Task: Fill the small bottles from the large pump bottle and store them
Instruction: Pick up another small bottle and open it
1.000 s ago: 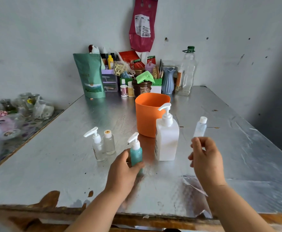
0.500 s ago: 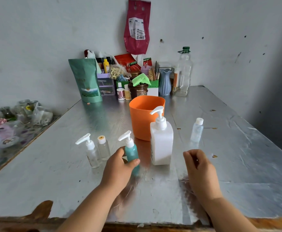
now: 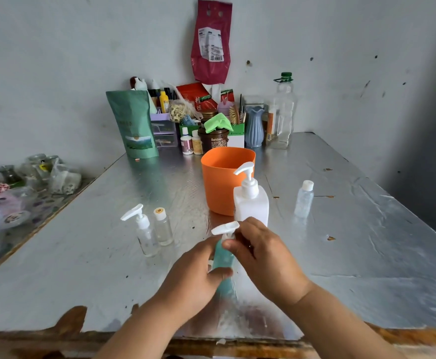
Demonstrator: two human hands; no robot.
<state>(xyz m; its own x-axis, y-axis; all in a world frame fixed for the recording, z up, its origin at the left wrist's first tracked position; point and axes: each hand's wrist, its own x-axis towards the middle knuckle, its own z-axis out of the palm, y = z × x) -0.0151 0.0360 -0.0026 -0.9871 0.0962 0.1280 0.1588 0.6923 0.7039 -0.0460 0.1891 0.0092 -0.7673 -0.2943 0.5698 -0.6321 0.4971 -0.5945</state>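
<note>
I see the left hand wrapped round the translucent teal bottle, near the middle of the desk's front edge. The right hand pinches the neck of the bottle's white plastic pump top between thumb and fingers. Both hands hide most of the bottle. Just behind it stands the square white large pump bottle, its base hidden by the right hand, and behind that the smooth orange tub. Crinkled foil lies bare toward the right edge and is torn along the front edge.
</note>
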